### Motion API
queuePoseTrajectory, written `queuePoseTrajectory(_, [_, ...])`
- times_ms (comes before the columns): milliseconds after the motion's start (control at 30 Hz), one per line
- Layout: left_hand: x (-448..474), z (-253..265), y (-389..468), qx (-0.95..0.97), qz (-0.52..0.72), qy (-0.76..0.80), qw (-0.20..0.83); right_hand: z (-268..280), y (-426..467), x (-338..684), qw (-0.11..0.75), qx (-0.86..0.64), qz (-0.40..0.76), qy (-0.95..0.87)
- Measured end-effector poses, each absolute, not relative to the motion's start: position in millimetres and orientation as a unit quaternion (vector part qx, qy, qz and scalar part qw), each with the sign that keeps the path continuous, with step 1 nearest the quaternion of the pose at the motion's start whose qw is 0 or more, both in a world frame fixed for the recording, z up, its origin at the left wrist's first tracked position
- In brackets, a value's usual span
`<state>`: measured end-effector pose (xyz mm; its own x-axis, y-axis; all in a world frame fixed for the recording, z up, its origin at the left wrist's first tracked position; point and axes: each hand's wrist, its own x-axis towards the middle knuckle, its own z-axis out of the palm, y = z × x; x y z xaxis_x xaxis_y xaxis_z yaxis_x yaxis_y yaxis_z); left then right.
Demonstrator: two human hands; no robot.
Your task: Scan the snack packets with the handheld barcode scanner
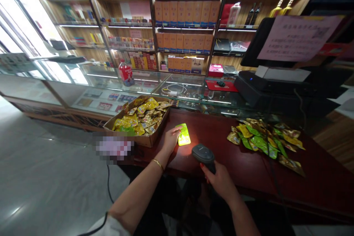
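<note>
My left hand (172, 138) grips the edge of a small yellow-green snack packet (184, 136) at the dark red counter (179, 116). In my right hand (218, 177) is a black barcode scanner (203, 153), its head turned toward the packet. A patch of light falls on the packet and the wood beside it. Left of my left hand stands an open cardboard box (151, 140) full of gold and yellow packets (148, 116). A loose pile of green, yellow and gold packets (260, 142) lies on the counter to the right.
Behind the counter is a glass display case (149, 81) with a red-labelled bottle (126, 73) and a white cable (174, 90) on top. A monitor bearing a pink paper sheet (294, 38) stands at right. Stocked shelves (188, 25) fill the back wall. A dark cable hangs near the pile.
</note>
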<state>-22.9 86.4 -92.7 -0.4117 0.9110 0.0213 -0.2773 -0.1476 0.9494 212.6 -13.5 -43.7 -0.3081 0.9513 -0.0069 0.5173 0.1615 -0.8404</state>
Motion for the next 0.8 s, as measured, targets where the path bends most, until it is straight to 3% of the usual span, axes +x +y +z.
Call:
queuePoseTrajectory(367, [-26, -78, 80, 0.325, 0.66, 0.516, 0.438, -55, 4, 203, 0.287, -0.496, 0.446, -0.688])
queuePoseTrajectory(800, [-30, -83, 79, 0.315, 0.648, 0.532, 0.445, -57, -7, 209, 0.289, -0.521, 0.433, -0.677])
